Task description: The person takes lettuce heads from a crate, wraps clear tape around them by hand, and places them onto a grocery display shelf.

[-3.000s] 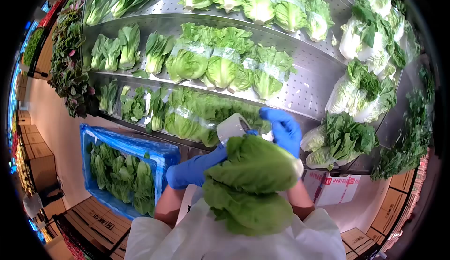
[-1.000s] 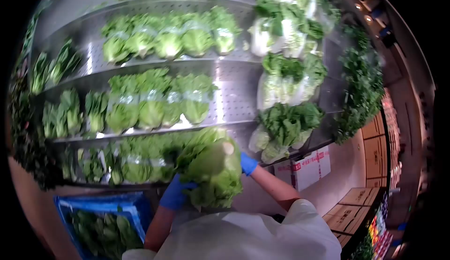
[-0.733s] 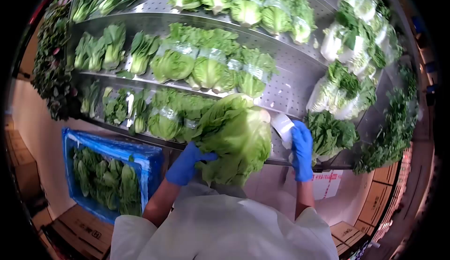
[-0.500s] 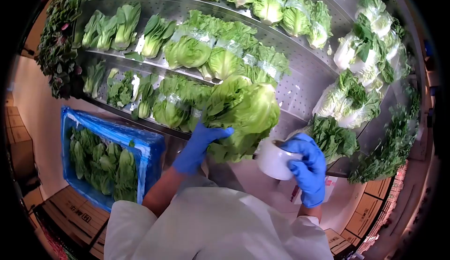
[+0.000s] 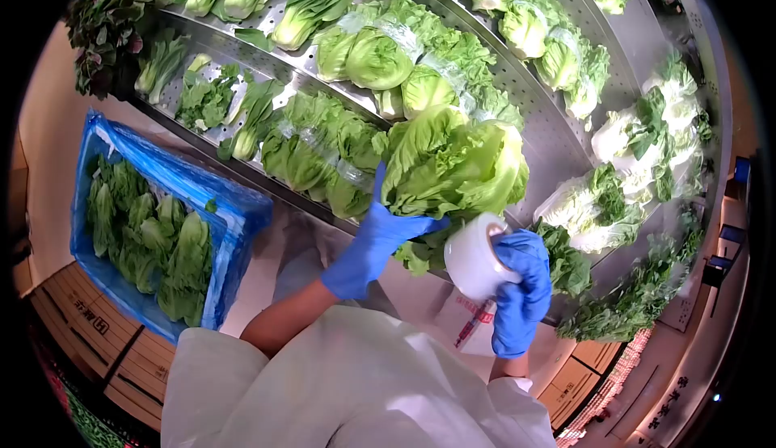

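My left hand [image 5: 386,234], in a blue glove, is closed around the base of a bunch of green leaf lettuce [image 5: 453,161], its thumb across the front of the leaves. The lettuce is held up in front of the shelf edge. My right hand [image 5: 521,286], also gloved in blue, grips a white roll of plastic wrap [image 5: 475,260] with fingers at its open core. The roll is tilted and sits just below the lettuce, overlapping its lower right side in view; whether they touch I cannot tell.
Perforated metal shelves [image 5: 558,169] hold banded lettuces [image 5: 380,60], bok choy [image 5: 307,16] and napa cabbages [image 5: 598,206]. A blue plastic-lined crate [image 5: 242,206] of leafy greens stands at the left. Cardboard boxes [image 5: 89,319] lie at lower left, with more boxes [image 5: 570,387] at lower right.
The view has shifted and turned. The lettuce has turned, showing more of its leafy face, and the roll has tipped more upright and closer to it. Both hands keep their holds.
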The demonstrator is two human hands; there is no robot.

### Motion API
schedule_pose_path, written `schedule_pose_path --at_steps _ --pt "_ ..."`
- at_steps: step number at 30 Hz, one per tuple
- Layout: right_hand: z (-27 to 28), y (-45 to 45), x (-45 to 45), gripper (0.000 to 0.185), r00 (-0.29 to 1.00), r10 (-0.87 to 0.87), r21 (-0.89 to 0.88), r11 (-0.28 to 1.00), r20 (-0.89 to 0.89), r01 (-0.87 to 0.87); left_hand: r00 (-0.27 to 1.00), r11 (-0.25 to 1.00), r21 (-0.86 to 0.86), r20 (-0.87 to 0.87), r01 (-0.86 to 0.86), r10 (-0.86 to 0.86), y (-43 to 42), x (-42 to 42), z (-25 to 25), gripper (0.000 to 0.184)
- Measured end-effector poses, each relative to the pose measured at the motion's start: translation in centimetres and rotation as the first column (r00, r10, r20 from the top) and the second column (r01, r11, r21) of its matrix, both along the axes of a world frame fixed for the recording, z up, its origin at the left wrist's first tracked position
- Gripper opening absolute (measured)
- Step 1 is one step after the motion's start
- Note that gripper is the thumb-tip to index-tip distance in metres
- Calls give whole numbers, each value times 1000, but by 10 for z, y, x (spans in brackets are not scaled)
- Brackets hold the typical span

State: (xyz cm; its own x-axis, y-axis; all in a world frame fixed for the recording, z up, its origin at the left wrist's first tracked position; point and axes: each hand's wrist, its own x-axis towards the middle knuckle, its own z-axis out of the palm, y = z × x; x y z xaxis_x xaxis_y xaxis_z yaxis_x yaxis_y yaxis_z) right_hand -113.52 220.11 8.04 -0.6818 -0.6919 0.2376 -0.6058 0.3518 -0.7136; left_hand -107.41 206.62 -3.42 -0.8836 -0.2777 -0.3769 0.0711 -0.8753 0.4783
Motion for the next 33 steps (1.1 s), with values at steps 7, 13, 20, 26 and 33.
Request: schedule_pose_path --at_steps 7,13,20,26,33 --pt "8 11 -7 44 846 -37 -448 835 532 319 983 944 273 -72 183 -170 -47 37 -52 37" --pt "-11 17 -27 36 877 -22 -378 897 480 229 971 867 439 -70 234 -227 -65 77 -57 40" --pt "-25 3 -42 36 847 100 -358 927 522 111 935 890 288 -132 355 -330 -49 65 -38 42" --pt "-36 12 -52 40 848 168 -294 956 503 -15 782 793 -25 -151 608 -604 -52 38 0 50" --pt "-40 9 -62 38 879 303 -303 933 369 -195 625 689 -270 -293 672 -724 -51 28 -10 84"
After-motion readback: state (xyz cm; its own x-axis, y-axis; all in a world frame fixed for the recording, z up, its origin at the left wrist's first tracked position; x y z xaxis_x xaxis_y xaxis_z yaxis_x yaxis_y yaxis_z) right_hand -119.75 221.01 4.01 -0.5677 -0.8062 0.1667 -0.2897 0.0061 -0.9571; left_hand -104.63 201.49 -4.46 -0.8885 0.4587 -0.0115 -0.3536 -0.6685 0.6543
